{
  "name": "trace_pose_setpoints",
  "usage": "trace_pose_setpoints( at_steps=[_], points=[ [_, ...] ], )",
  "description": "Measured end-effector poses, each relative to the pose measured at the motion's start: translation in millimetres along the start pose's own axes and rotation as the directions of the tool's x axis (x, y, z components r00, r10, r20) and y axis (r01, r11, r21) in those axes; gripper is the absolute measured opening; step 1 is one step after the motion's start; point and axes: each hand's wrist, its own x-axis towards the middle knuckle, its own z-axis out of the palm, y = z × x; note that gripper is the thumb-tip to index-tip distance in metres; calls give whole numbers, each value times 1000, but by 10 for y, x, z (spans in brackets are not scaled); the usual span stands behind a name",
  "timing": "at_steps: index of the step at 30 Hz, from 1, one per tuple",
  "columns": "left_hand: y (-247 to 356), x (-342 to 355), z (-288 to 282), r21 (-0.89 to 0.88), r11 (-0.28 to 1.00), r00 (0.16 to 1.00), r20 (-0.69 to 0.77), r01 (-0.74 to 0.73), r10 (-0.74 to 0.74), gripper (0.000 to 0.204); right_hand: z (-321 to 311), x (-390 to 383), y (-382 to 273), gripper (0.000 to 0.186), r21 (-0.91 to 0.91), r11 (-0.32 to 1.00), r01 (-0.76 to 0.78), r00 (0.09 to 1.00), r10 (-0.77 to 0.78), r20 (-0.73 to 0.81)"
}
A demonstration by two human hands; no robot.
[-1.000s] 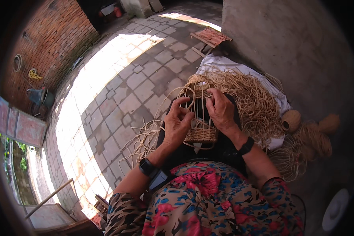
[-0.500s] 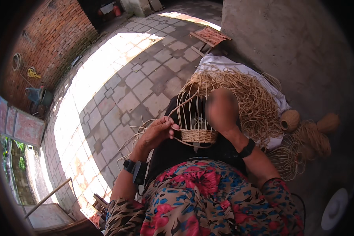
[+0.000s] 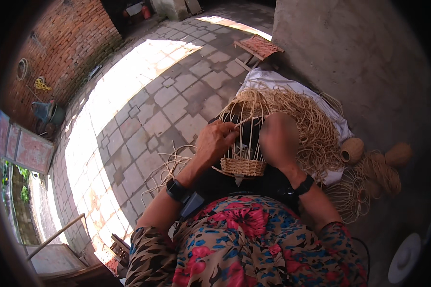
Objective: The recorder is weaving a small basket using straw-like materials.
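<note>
A half-woven basket (image 3: 243, 167) of pale straw cord rests on my lap. Its woven band is at the near end, and long bare stakes run from it to another woven part (image 3: 248, 103) at the far end. My left hand (image 3: 216, 142) is at the left side of the stakes, fingers closed in a pinch on a twisted straw cord (image 3: 243, 125) that crosses them. On the right side, my right hand (image 3: 280, 142) is against the stakes. A blur covers that hand, so its fingers and anything in them cannot be made out.
A heap of loose straw cord (image 3: 316, 129) lies on a white sheet (image 3: 261, 76) beyond and right of the basket. Small woven pots (image 3: 352, 150) and a cord bundle (image 3: 380, 172) lie at the right. A low slatted stool (image 3: 258, 46) stands near the grey wall (image 3: 359, 62).
My left hand has moved up and right, from the woven band's left side to the middle of the stakes, drawing the cord across. My right hand has shifted slightly right and nearer.
</note>
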Motion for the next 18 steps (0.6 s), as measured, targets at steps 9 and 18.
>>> trace_pose_setpoints(
  at_steps=[9,18],
  points=[
    [31,-141,-96,-94,979,981,-59,181,-187,33,75,3,226,35,34,999,-35,999,36,-18],
    [-894,-769,-438,22,894,890,-107,447,-443,18,109,8,272,35,91,993,-77,997,75,23]
  ],
)
